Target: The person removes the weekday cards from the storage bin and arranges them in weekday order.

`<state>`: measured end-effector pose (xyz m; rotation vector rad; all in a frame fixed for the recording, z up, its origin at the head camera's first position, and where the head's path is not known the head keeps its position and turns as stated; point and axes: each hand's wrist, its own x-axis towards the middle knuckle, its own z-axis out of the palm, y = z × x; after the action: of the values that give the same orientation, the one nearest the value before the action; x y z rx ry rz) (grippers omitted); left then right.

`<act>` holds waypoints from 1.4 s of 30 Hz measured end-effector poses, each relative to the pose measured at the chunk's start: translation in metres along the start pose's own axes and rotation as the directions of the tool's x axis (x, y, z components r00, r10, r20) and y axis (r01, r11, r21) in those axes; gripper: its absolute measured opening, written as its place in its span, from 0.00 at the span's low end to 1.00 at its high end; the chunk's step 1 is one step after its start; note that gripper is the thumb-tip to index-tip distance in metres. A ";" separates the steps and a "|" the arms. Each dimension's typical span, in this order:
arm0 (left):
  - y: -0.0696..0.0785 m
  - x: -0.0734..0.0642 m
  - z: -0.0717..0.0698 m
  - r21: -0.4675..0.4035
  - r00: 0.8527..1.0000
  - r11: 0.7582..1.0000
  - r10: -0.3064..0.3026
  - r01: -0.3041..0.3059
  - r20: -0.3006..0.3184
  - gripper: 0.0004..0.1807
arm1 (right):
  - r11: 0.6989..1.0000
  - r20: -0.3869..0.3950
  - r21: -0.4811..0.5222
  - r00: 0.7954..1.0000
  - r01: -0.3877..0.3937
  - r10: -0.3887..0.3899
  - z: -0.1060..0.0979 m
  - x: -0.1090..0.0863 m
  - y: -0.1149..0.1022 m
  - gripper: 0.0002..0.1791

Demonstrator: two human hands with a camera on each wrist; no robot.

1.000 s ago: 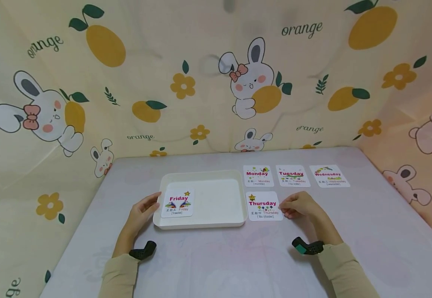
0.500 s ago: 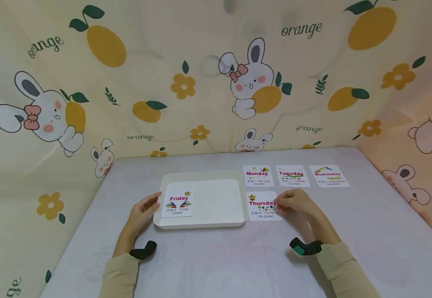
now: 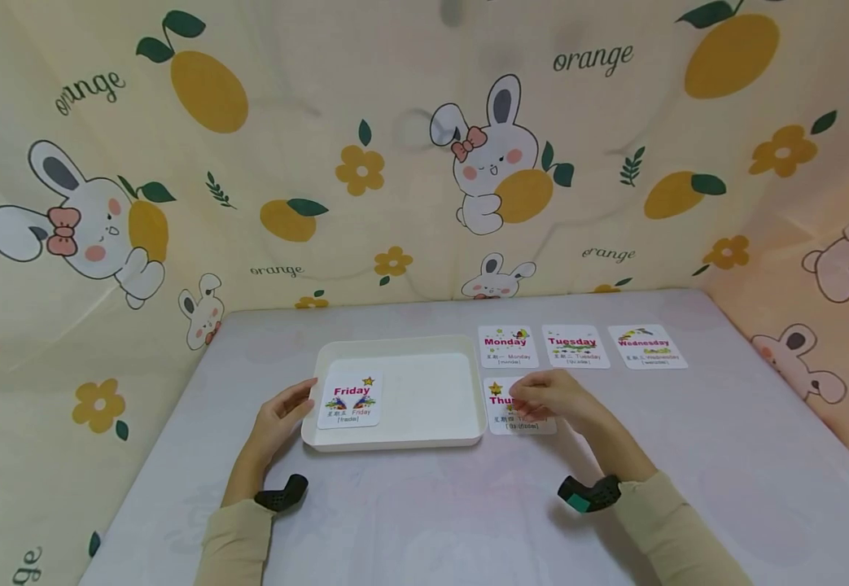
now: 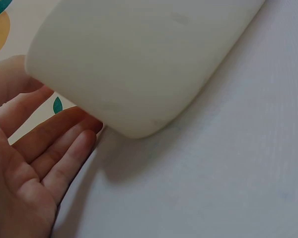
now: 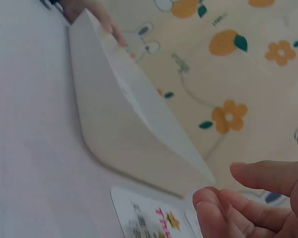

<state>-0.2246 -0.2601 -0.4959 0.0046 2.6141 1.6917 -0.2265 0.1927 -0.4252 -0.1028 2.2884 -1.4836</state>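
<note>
At the left end of the white tray (image 3: 431, 399), my left hand (image 3: 275, 419) touches the outer side with loosely extended fingers. The left wrist view shows those fingers (image 4: 62, 163) by the tray's corner. Inside the tray, toward its left, lies the Friday card (image 3: 349, 415). My right hand (image 3: 563, 399) hovers above the Thursday card (image 3: 499, 407), covering much of its print in the head view. Its fingers are loosely bent with nothing between them. A gap shows between thumb and fingers of the right hand (image 5: 253, 213) in the right wrist view.
Behind the Thursday card, a row holds the Monday card (image 3: 506, 354), the Tuesday card (image 3: 575, 355) and the Wednesday card (image 3: 647, 358). Pale cloth covers the table (image 3: 424, 513). A patterned backdrop (image 3: 365, 89) hangs around its back and sides.
My right hand has moved left, from the right edge of the Thursday card to over its middle. The card stays in place. My left hand and the tray have barely moved.
</note>
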 end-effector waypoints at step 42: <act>0.001 0.001 0.001 -0.007 1.000 1.000 -0.028 0.028 -0.004 0.25 | 0.978 0.134 0.208 0.991 -0.017 -0.012 0.098 0.039 -0.047 0.18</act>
<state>-0.2251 -0.2588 -0.4952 -0.0360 2.5982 1.6934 -0.2327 0.0778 -0.4288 -0.1350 2.0138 -1.6533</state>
